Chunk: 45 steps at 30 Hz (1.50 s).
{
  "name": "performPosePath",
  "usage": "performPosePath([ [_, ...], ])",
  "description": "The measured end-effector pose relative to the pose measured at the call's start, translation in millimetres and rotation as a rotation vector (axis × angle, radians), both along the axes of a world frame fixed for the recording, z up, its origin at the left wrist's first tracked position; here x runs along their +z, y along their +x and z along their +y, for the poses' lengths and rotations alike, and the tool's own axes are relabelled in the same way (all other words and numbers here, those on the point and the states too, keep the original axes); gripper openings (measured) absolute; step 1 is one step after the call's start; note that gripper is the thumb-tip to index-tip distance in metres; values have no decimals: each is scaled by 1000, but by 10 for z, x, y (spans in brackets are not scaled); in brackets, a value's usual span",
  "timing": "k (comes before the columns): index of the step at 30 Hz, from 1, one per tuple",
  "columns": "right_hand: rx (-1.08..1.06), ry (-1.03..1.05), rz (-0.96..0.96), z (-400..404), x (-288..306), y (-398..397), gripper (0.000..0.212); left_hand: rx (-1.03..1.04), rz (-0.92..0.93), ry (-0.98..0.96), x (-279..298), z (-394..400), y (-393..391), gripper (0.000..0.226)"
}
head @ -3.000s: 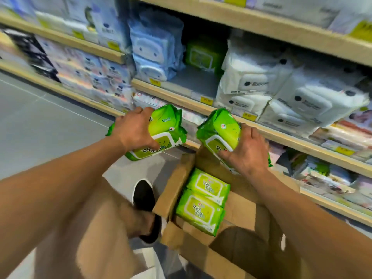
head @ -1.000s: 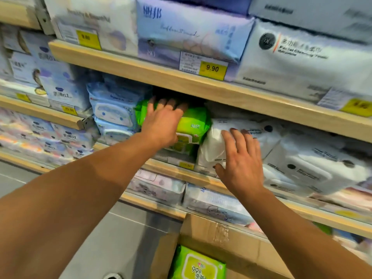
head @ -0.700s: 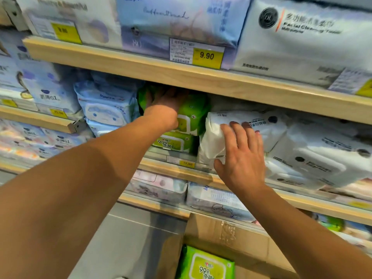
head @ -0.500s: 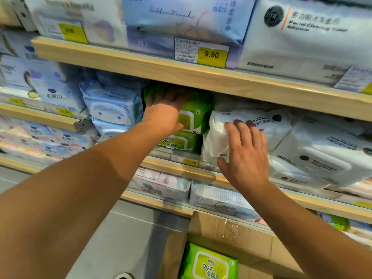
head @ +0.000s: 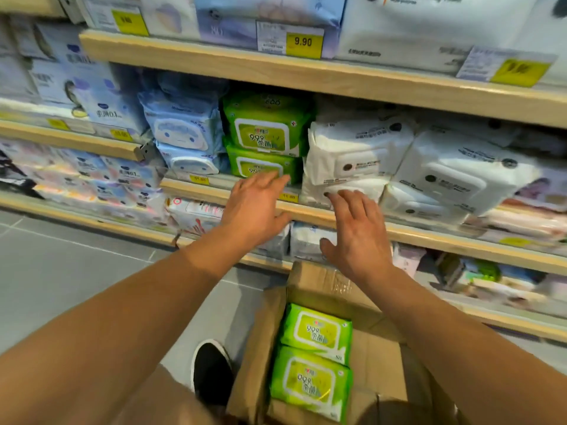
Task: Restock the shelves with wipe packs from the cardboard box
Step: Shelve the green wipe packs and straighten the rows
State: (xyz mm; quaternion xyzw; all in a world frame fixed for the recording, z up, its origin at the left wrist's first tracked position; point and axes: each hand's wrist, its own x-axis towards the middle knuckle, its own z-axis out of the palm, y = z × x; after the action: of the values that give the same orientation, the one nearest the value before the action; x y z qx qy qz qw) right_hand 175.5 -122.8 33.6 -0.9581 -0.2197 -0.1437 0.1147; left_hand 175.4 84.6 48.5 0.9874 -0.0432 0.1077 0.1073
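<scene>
We see our left hand (head: 256, 210) in front of the shelf edge (head: 306, 211), fingers straight and a little spread, holding nothing. Our right hand (head: 357, 237) is beside it, also with the fingers extended and apart, empty, its fingertips near the white wipe packs (head: 356, 154); we cannot tell if they touch. On the middle shelf two green wipe packs (head: 265, 139) lie stacked one on the other, between the blue wipe packs (head: 184, 133) on the left and the white ones on the right. Below our hands the cardboard box (head: 380, 357) stands open on the floor (head: 76, 271), and two more green packs in the box (head: 313, 360) lie flat inside it, one behind the other. A black shoe (head: 211, 369) is just beside the box. A yellow price tag (head: 303, 42) with 9.90 is on the upper shelf.
</scene>
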Motion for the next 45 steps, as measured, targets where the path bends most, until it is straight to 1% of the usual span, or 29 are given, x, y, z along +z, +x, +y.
performPosePath([
  [4, 41, -31, 130, -262, -459, -411, 81, -23, 100, -68, -370, -336, -463, 74],
  [8, 55, -166, 323, -557, -816, -737, 82, -65, 247, -34, -749, -576, -835, 77],
  [11, 67, -251, 413, -761, -1076, -965, 81, -93, 353, -22, -1053, -748, -1052, 79],
  [15, 47, -257, 553, -985, -1380, -1196, 80, -99, 422, -2, -1391, -968, -1285, 71],
  [19, 27, -246, 672, -1154, -1684, -1371, 78, -144, 545, 83, -1802, -1121, -1488, 76],
  [23, 22, -265, 762, -1278, -1962, -1508, 75, -187, 733, 179, -2146, -1154, -1541, 86],
  [27, 24, -281, 847, -1365, -2164, -1520, 74, -134, 842, 154, -2422, -1167, -1446, 95],
  [33, -4, -249, 963, -1369, -2398, -1482, 72, -28, 987, 95, -2915, -1248, -1468, 104],
  [35, -17, -245, 998, -1381, -2479, -1480, 72, 20, 984, 116, -2983, -1290, -1510, 102],
  [37, -27, -251, 1026, -1401, -2539, -1468, 73, 38, 935, 169, -2987, -1327, -1542, 102],
  [40, -49, -255, 1042, -1454, -2589, -1442, 72, -68, 700, 194, -3060, -1332, -1598, 95],
  [41, -58, -255, 1043, -1476, -2598, -1431, 72, -99, 648, 186, -3073, -1353, -1600, 93],
  [45, -94, -269, 1005, -1616, -2605, -1383, 72, -209, 585, 108, -3103, -1671, -1545, 90],
])
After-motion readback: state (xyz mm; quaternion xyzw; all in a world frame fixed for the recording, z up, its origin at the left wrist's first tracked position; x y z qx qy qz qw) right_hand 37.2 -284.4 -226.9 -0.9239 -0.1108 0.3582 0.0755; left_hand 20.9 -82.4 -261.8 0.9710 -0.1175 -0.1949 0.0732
